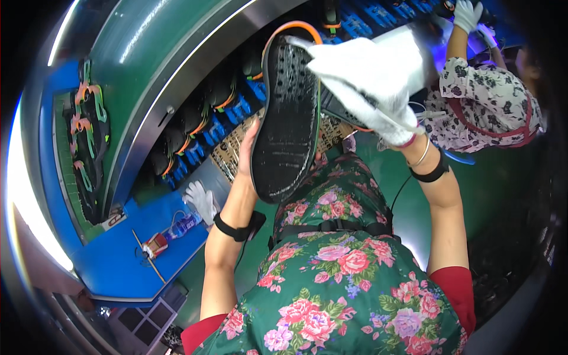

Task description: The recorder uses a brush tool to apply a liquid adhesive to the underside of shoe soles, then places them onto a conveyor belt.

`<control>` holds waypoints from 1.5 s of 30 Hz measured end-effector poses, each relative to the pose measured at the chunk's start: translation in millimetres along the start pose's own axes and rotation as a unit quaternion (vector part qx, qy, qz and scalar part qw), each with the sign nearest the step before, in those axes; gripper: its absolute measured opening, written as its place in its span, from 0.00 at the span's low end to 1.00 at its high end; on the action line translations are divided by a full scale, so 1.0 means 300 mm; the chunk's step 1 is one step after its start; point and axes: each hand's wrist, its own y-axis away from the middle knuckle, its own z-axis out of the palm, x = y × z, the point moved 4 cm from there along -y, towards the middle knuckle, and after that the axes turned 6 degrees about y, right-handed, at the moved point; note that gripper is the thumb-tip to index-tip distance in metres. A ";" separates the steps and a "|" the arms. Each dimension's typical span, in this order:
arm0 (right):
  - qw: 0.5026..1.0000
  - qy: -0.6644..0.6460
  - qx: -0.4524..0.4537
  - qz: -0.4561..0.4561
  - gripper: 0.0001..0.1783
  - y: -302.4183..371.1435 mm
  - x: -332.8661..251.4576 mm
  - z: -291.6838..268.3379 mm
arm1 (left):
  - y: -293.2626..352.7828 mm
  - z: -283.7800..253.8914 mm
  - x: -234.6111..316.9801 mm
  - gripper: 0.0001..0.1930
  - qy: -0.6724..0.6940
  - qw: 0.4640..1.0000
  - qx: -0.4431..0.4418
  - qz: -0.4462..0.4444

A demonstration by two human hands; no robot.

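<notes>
My left hand is bare and holds a black shoe sole by its left side, fingers passing behind it. The sole stands toe end up, its broad face toward me. Small round dents and a wet-looking shine mark the toe part, and an orange band curves around its top. My right hand, in a white glove, is closed at the toe end. A pale tip reaches from its fingers onto the sole; what they hold is hidden. Behind the glove lies another dark shoe piece with an orange edge.
Black and orange shoe parts on blue holders line the curved machine. More straps hang on a green panel at left. A blue table bears a white glove, a bottle and a red packet. A co-worker works at upper right.
</notes>
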 end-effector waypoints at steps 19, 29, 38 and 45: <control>0.858 -0.467 -0.013 0.213 0.05 0.054 -0.242 -0.024 | 0.259 0.094 0.155 0.54 -0.109 0.963 -0.138 0.203; 0.762 -0.474 -0.061 0.438 0.12 0.365 -0.222 0.253 | 0.344 0.141 0.706 0.54 0.263 0.870 -0.174 0.378; 0.683 -0.489 -0.032 0.542 0.11 0.464 -0.213 0.250 | 0.583 0.129 0.815 0.53 -0.519 0.361 0.474 0.613; 0.679 -0.506 -0.031 0.531 0.12 0.463 -0.233 0.283 | 0.576 0.113 1.068 0.65 -0.630 0.324 0.445 0.548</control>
